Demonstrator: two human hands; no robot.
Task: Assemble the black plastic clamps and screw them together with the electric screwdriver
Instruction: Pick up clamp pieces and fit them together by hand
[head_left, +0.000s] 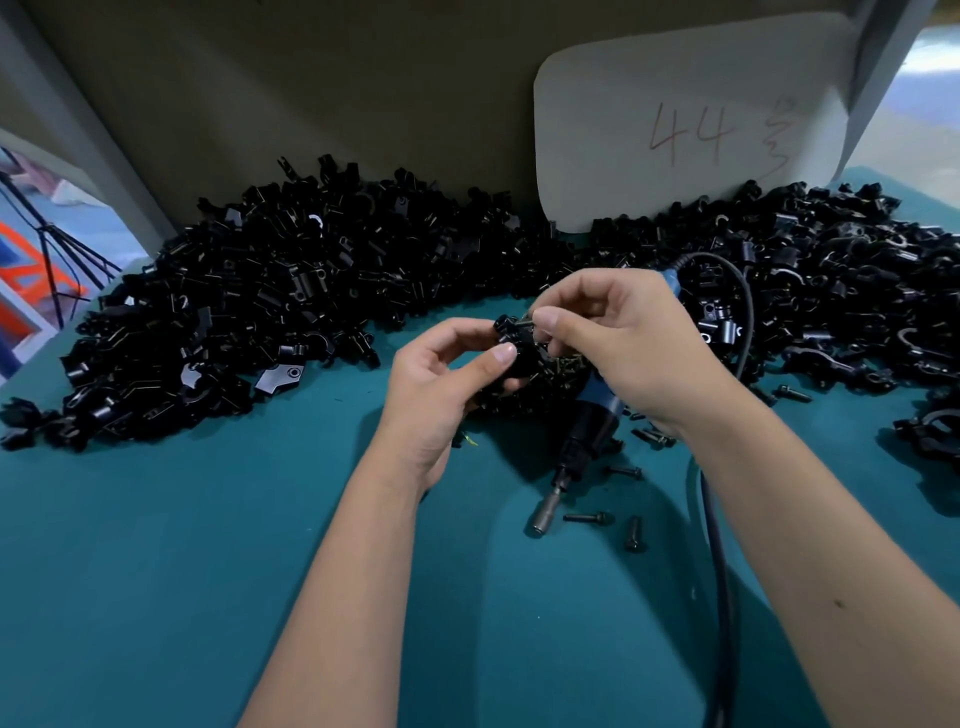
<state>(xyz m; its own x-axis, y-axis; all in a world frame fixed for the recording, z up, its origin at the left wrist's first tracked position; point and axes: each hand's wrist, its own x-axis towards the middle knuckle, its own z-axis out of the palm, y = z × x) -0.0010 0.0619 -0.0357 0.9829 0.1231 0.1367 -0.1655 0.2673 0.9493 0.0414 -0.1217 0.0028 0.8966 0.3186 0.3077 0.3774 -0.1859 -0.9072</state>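
Note:
My left hand (447, 384) grips a black plastic clamp (511, 340) above the middle of the teal table. My right hand (618, 338) pinches a small dark screw (525, 326) between thumb and forefinger, right at the top of the clamp. The electric screwdriver (582, 436) lies on the table under my right wrist, its blue body partly hidden and its metal bit tip (540, 519) pointing toward me. A small heap of screws (563, 364) sits beneath my hands.
Big piles of black clamp parts spread across the back left (249, 312) and back right (831, 291). Loose screws (589, 517) lie near the bit. The screwdriver's cable (722, 561) runs down the right. A white card marked 44 (691, 130) leans on the back wall.

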